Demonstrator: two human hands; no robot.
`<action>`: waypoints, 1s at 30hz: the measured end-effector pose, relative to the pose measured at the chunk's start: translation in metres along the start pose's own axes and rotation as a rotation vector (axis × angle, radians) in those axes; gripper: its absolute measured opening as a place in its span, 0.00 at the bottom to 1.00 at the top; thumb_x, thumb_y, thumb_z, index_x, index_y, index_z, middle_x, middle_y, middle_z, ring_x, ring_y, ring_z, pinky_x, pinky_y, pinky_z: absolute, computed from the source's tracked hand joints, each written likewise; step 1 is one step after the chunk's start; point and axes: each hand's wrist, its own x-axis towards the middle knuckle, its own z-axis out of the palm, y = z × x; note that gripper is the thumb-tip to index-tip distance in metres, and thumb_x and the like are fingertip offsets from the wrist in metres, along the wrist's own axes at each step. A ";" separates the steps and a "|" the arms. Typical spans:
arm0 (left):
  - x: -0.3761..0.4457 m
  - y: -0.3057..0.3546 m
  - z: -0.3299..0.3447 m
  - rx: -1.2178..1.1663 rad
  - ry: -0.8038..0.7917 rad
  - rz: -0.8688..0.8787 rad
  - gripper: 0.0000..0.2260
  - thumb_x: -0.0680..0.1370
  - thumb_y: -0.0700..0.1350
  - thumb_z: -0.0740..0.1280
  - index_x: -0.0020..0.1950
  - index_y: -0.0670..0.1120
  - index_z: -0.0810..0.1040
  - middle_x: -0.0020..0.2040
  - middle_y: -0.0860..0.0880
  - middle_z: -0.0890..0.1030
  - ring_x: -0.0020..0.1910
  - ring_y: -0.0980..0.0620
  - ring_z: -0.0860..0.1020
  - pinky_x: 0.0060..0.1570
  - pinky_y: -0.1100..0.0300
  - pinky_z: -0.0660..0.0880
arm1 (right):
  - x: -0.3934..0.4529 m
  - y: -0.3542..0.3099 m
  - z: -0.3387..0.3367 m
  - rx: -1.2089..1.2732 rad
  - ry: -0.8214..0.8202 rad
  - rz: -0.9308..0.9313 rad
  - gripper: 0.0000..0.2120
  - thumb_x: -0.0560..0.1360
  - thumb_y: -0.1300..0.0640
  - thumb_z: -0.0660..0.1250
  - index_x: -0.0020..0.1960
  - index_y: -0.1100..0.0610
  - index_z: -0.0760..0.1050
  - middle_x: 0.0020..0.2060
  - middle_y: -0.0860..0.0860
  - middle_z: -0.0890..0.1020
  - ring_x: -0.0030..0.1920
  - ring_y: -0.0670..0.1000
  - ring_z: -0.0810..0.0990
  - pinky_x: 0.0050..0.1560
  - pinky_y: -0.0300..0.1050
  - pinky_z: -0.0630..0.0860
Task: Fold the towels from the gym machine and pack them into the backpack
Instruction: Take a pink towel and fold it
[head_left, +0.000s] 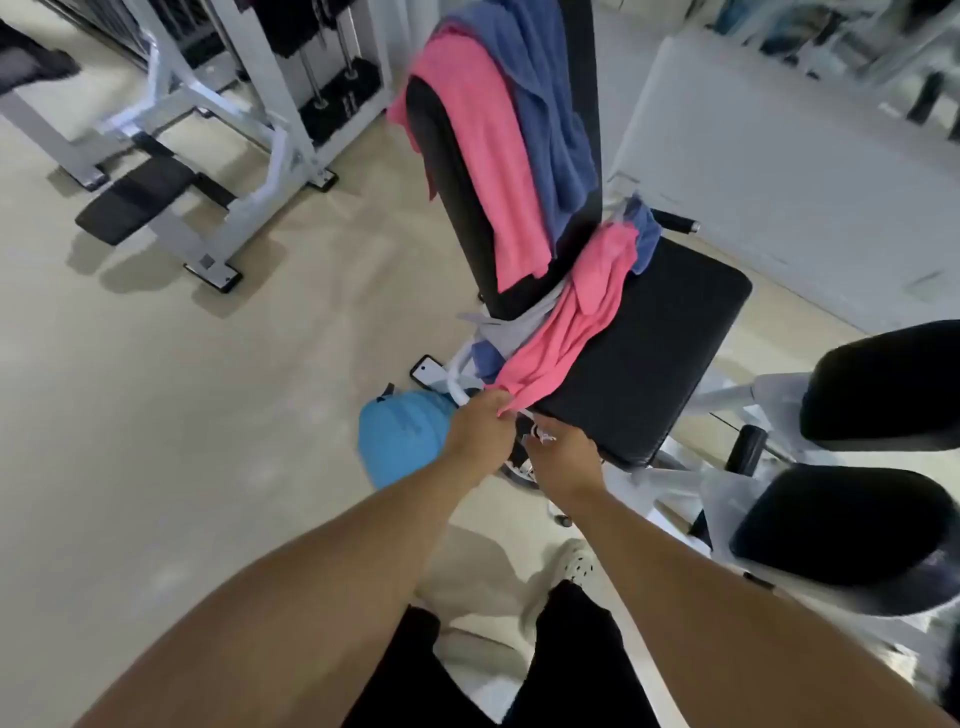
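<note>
Gym floor, pale, w/ open room to the left of the machine seat (649, 353). Pink towel (561, 338) lies along the seat's left edge, long axis running from the backrest down toward the person; its near corner is pinched in the left hand (480, 431), fingers (498, 402) clamped on cloth. Right hand (563, 457) just beside at the seat's near edge, grip can't tell. Blue backpack (402, 441) on floor, just left of the hands; more towels (519, 130) hang on the backrest

Pink towel (561, 332) glowing against the black seat (660, 332), a blue towel (540, 104) draping above, light-blue backpack (400, 441) sitting on the beige floor (156, 415), white frame (249, 119) gleaming.
</note>
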 end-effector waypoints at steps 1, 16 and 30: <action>0.011 -0.005 0.003 0.015 0.001 0.015 0.12 0.81 0.41 0.63 0.63 0.44 0.80 0.61 0.45 0.82 0.60 0.44 0.79 0.64 0.48 0.74 | 0.008 -0.001 0.001 0.019 0.015 0.006 0.10 0.78 0.55 0.64 0.55 0.52 0.82 0.42 0.53 0.85 0.46 0.57 0.80 0.48 0.50 0.76; 0.186 -0.103 0.087 0.406 0.134 0.613 0.36 0.65 0.59 0.79 0.70 0.54 0.72 0.64 0.55 0.76 0.63 0.52 0.71 0.64 0.55 0.69 | 0.207 0.105 0.059 -0.469 0.391 -0.513 0.13 0.71 0.52 0.65 0.54 0.51 0.78 0.54 0.46 0.79 0.57 0.52 0.73 0.57 0.49 0.70; 0.121 -0.120 0.076 0.245 0.448 1.126 0.06 0.76 0.45 0.67 0.53 0.47 0.78 0.54 0.52 0.82 0.55 0.50 0.77 0.56 0.49 0.73 | 0.136 0.132 0.065 -0.452 0.826 -0.837 0.15 0.65 0.64 0.70 0.32 0.53 0.64 0.26 0.46 0.67 0.33 0.56 0.68 0.52 0.50 0.71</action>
